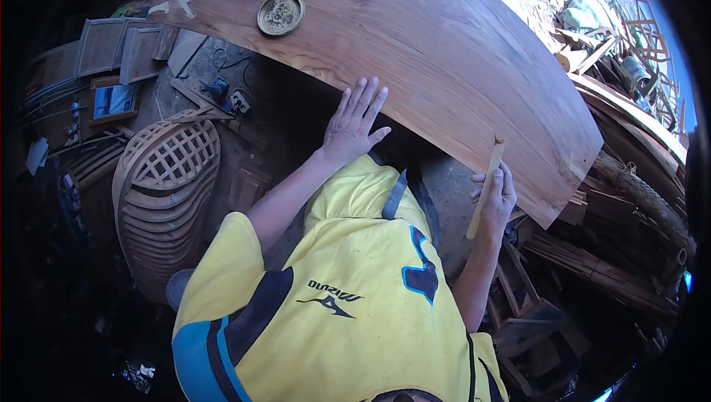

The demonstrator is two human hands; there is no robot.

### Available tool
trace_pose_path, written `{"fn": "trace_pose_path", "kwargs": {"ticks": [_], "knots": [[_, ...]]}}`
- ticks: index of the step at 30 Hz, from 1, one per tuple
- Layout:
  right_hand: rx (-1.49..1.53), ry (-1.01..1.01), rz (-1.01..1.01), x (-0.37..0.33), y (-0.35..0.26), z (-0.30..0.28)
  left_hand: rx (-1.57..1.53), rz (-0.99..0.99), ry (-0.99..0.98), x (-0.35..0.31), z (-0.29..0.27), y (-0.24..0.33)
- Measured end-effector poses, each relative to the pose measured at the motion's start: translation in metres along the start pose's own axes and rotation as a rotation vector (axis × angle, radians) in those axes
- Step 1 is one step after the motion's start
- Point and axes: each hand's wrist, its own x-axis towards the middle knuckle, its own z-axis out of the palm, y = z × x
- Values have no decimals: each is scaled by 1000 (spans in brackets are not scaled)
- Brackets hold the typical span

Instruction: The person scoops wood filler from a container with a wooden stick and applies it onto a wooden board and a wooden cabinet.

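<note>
My left hand (353, 122) is open, its fingers stretched out and fingertips resting at the near edge of a wide, reddish-brown wooden board (444, 54). In my right hand (498, 198) is a thin, flat wooden stick (483, 198), held upright beside the board's right part. A brown dab sits on the stick's top end. Farther up the board, to the left, lies a round shallow lid (281, 14) with a mottled, greenish-brown inside. Pale scraps (182, 4) lie near the board's left end.
On the left floor stands a stack of curved, slatted chair backs (167, 202). Behind it are wooden panels or drawers (100, 47) and a blue power tool (216, 88). Timber and a log (637, 183) crowd the right side. Wooden frames (533, 328) lie at the lower right.
</note>
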Motion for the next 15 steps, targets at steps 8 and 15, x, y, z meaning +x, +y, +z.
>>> {"fn": "trace_pose_path", "kwargs": {"ticks": [8, 15], "knots": [[-271, -353, -178, 3, -10, 75, 227, -149, 214, -30, -24, -78], [-864, -483, -810, -9, -37, 222, -355, -521, 495, -30, -49, -147]]}}
